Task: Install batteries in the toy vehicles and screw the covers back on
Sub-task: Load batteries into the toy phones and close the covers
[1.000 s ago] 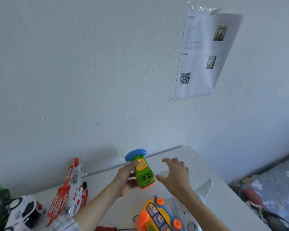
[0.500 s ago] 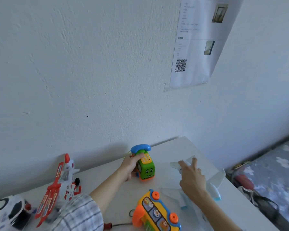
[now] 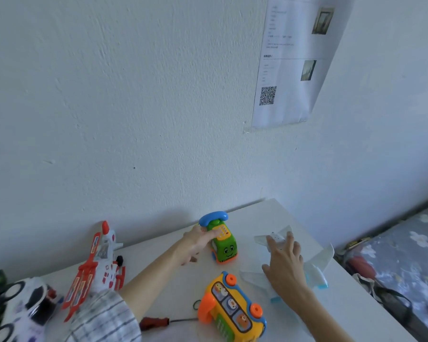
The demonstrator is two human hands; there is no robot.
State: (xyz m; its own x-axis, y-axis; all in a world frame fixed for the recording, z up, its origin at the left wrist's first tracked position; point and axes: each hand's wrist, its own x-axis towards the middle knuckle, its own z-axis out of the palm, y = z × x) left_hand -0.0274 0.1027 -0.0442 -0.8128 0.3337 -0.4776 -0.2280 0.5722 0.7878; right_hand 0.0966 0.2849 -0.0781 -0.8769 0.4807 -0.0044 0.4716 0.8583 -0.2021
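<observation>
Change since a second ago: the green phone car (image 3: 222,245), then lifted clear of the table (image 3: 158,262) in the left hand (image 3: 198,240), now stands on its wheels near the back wall. The left hand remains on it, fingers laid over the yellow keypad; whether they grip or only rest is hard to tell from this angle. The right hand (image 3: 283,261), which hovered spread beside the car, has swung right and lies flat, fingers straight, on the white plane (image 3: 314,267), holding nothing closed.

Reading: the green car looks finished with; the plane is probably next for batteries.

Room: the plane sits close to the right table edge, one wing near the drop. The orange bus (image 3: 232,307) stands just in front, and the screwdriver (image 3: 156,322) lies to its left near the front edge. The red and white plane (image 3: 97,267) lies well apart, left.
</observation>
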